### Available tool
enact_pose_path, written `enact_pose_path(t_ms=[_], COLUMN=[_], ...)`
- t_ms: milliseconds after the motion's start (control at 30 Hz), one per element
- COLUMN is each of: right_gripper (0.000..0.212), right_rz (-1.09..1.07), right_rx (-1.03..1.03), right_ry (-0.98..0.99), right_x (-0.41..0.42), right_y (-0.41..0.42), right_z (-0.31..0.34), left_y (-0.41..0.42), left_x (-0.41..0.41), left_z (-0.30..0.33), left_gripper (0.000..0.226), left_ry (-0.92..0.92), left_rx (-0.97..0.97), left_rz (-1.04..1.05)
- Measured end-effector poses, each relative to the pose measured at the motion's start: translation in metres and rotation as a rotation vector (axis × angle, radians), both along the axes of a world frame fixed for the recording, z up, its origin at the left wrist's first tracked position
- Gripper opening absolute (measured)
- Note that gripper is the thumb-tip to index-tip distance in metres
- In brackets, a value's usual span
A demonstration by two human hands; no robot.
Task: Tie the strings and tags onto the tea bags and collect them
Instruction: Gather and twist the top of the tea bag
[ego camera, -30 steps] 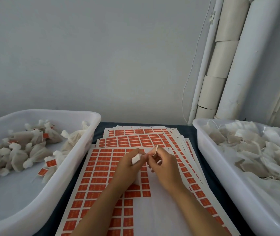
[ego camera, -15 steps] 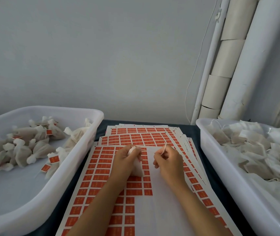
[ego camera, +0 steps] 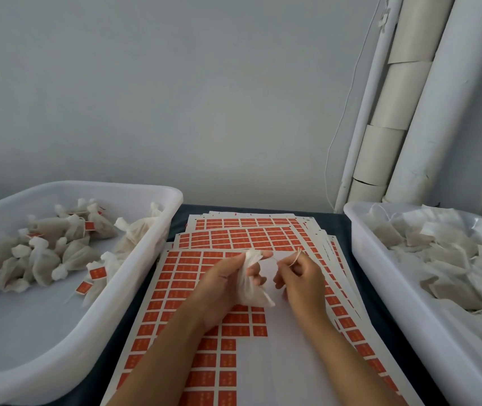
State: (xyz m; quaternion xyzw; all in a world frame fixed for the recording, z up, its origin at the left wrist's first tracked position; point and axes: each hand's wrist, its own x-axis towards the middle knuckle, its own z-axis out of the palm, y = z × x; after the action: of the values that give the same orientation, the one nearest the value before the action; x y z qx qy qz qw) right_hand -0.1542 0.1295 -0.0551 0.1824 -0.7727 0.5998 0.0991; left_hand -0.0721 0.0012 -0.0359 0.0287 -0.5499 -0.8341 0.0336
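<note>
Your left hand (ego camera: 222, 284) has its fingers curled round a white tea bag (ego camera: 251, 284), thumb and forefinger pinching the gathered neck so the ruffled top pokes out just above your fingertips while the full body of the bag hangs below your palm. A thin string (ego camera: 294, 259) runs from that pinched neck across to your right hand (ego camera: 301, 278), whose thumb and forefinger pinch it, with a short end sticking up just above them; the remaining fingers of that hand are loosely curled beneath. The two hands sit close together, apart by a small gap that the string bridges.

Directly under both hands lies a fanned stack of sheets of orange tags (ego camera: 193, 291), the top sheet partly stripped, so that bare white backing shows beneath and just beyond your right fingers, while full rows of tags run under and to the left of your left hand. More sheets fan out beyond your fingertips, toward the wall.

Well to the left of your left hand stands a white tub (ego camera: 134, 276) holding finished bags (ego camera: 43, 259), tied at the neck, several with orange tags showing. Well to the right of your right hand stands a second white tub (ego camera: 380, 276) heaped with flat untied bags (ego camera: 444, 253) and loose strings. Beyond it, pale rolls (ego camera: 403, 118) lean against the grey wall (ego camera: 175, 83), and a dark tabletop (ego camera: 333, 218) shows between the sheets and tubs.
</note>
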Motion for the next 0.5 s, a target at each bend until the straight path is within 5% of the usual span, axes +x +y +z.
enact_pose_path(t_ms=[233, 500], right_gripper=[0.011, 0.012], right_rz=[-0.067, 0.016], right_rx=[-0.079, 0.07], right_ry=[-0.081, 0.036], right_x=[0.001, 0.008], right_y=[-0.003, -0.003], right_z=[0.0, -0.001], left_y=[0.006, 0.002], left_x=[0.0, 0.003], left_z=[0.004, 0.001], left_gripper=[0.047, 0.028], left_ry=[-0.1, 0.012], left_rx=[-0.059, -0.133], left_rz=[-0.019, 0.156])
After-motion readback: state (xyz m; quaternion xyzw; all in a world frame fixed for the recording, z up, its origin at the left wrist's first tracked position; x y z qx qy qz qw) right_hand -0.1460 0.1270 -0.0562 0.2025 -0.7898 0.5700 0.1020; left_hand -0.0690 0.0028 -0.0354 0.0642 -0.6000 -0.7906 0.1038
